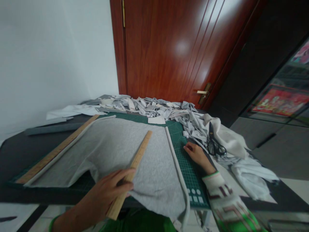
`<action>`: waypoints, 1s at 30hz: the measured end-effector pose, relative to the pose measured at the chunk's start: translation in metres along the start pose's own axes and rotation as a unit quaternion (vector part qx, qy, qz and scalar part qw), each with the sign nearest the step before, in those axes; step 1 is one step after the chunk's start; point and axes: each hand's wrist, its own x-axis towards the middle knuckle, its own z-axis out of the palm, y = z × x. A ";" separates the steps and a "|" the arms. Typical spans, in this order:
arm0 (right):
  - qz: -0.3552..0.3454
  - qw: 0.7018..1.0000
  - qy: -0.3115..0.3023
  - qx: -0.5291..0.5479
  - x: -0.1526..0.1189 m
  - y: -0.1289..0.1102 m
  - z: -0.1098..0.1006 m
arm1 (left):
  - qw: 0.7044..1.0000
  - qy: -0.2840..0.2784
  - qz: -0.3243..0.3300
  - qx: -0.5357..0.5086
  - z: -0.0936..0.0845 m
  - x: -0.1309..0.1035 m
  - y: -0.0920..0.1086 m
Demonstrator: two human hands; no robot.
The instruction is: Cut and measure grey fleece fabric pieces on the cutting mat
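My left hand (113, 190) is closed round a short wooden ruler (140, 150), which slants over the grey fabric (152, 161). The fabric lies rumpled on a green cutting mat (177, 137), its near edge hanging over the table's front and a fold lifted left of the hand. Rolled edges run down its left and right sides. My right hand (196, 156) rests over the mat, right of the fabric, fingers curled together; whether anything is in them is hidden. Black scissors (212, 141) lie just beyond it. A longer wooden ruler (58, 149) lies along the fabric's left edge.
Fabric scraps (145, 104) are heaped along the back of the dark table (14, 154). Larger white cloth pieces (251, 174) lie at the right. Behind stands a brown wooden door (164, 48), with a dark cabinet (265, 64) to the right.
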 end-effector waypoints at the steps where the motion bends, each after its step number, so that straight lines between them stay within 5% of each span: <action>1: -0.001 1.000 -0.001 0.005 -0.002 -0.003 0.000 | 1.000 0.000 0.001 0.001 0.000 -0.001 0.000; 9: -0.022 0.998 -0.016 0.063 -0.022 -0.035 0.000 | 1.000 0.013 0.002 -0.008 0.004 -0.003 0.001; 15: 0.015 0.999 -0.018 0.040 -0.015 -0.018 0.004 | 0.998 0.052 0.028 0.019 0.002 -0.002 -0.004; 30: 0.018 0.999 -0.047 -0.007 0.076 -0.001 -0.007 | 0.997 0.063 0.046 0.020 0.006 -0.002 -0.007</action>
